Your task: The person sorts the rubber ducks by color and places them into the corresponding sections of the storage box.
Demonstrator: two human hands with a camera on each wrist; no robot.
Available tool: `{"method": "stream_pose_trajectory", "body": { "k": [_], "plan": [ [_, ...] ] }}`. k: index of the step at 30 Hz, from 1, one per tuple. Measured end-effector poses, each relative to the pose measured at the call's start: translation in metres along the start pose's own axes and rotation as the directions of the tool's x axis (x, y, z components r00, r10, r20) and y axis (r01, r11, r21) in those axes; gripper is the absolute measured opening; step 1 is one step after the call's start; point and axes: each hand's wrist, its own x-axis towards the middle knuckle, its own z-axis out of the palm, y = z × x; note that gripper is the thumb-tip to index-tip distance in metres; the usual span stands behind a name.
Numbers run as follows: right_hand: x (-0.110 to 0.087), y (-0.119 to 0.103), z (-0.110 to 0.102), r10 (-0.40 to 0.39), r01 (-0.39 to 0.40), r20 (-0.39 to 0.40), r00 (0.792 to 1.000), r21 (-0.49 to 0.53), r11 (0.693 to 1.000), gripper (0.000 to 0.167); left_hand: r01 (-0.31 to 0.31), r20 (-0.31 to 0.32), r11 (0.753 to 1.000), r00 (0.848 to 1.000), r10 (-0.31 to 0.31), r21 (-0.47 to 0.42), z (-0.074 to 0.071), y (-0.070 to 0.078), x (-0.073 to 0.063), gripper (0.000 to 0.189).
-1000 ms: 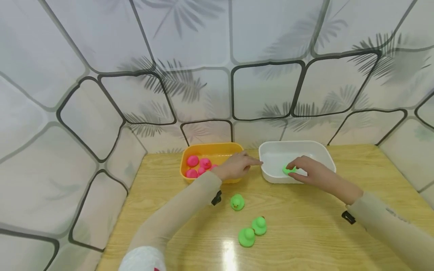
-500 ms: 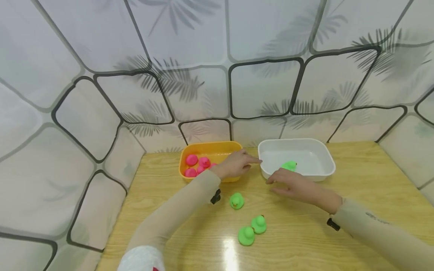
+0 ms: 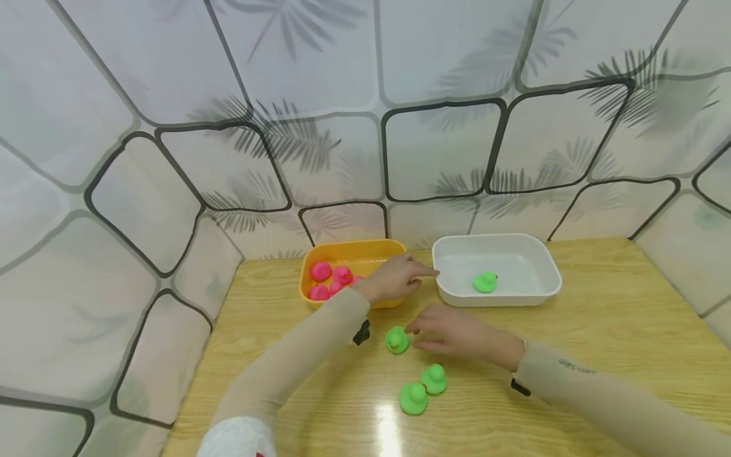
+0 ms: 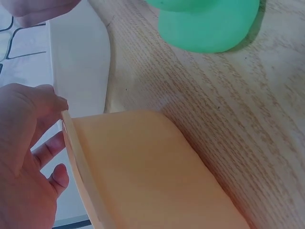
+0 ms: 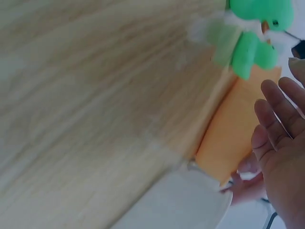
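My left hand (image 3: 396, 278) rests over the right end of the orange box (image 3: 356, 249). Its index finger is stretched out to the left rim of the white box (image 3: 497, 300). Just right of a green toy duck (image 3: 396, 341) on the table, my right hand (image 3: 459, 334) hovers with loosely bent fingers and holds nothing. Nearer the front, a second green duck (image 3: 434, 379) sits beside a third green duck (image 3: 413, 399). One green duck (image 3: 485, 282) lies inside the white box. Several pink ducks (image 3: 320, 271) lie in the orange box, partly hidden by the left forearm.
The two boxes stand side by side at the back of the wooden table (image 3: 605, 304), a small gap between them. Patterned fabric walls (image 3: 445, 158) close off the back and sides.
My right hand has let go of the green duck in the white box, come out over the front rim and moved left and nearer to a duck on the table. The left hand stays put.
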Motion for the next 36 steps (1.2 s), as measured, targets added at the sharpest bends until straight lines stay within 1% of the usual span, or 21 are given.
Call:
{"method": "stream_pose_trajectory", "body": {
  "k": [6,9,13,16,21,27,29,34,36],
  "plan": [
    [0.009,-0.009,0.008,0.034,-0.034,0.03,0.999,0.021,0.999,0.033,-0.001,0.003,1.0,1.0,0.001,0.008,0.001,-0.001,0.0,0.044],
    [0.012,-0.01,0.012,0.039,-0.039,0.044,0.998,-0.013,0.999,0.039,-0.003,0.002,1.0,1.0,0.003,0.0,0.002,-0.001,-0.001,0.044],
    [0.015,-0.011,0.016,0.023,-0.022,0.051,0.998,-0.032,0.999,0.044,0.0,-0.002,1.0,1.0,0.0,-0.008,0.003,-0.001,-0.002,0.045],
    [0.016,-0.011,0.018,0.009,-0.007,0.051,0.999,-0.029,1.0,0.039,0.0,-0.009,1.0,1.0,0.0,-0.011,0.004,-0.001,-0.002,0.045],
    [0.015,-0.011,0.02,0.005,-0.004,0.042,0.999,-0.018,1.0,0.027,-0.014,-0.029,1.0,0.999,0.013,-0.018,0.004,-0.001,-0.002,0.045],
    [0.01,-0.01,0.016,0.0,0.0,0.015,1.0,0.0,1.0,0.017,-0.02,-0.029,1.0,0.999,0.019,-0.025,0.003,0.001,-0.003,0.045],
    [0.007,-0.009,0.014,0.014,-0.014,0.022,1.0,0.008,1.0,0.017,-0.014,-0.024,1.0,1.0,0.013,-0.02,0.002,0.001,-0.003,0.045],
    [-0.001,-0.005,0.007,0.094,-0.097,0.077,0.993,0.041,0.994,0.019,-0.004,-0.019,1.0,1.0,0.004,-0.012,0.003,0.002,0.0,0.041],
    [-0.005,-0.002,0.004,0.102,-0.106,0.085,0.991,0.052,0.993,0.02,-0.004,-0.024,1.0,1.0,0.004,-0.007,0.004,0.003,0.002,0.038]
  ]
}}
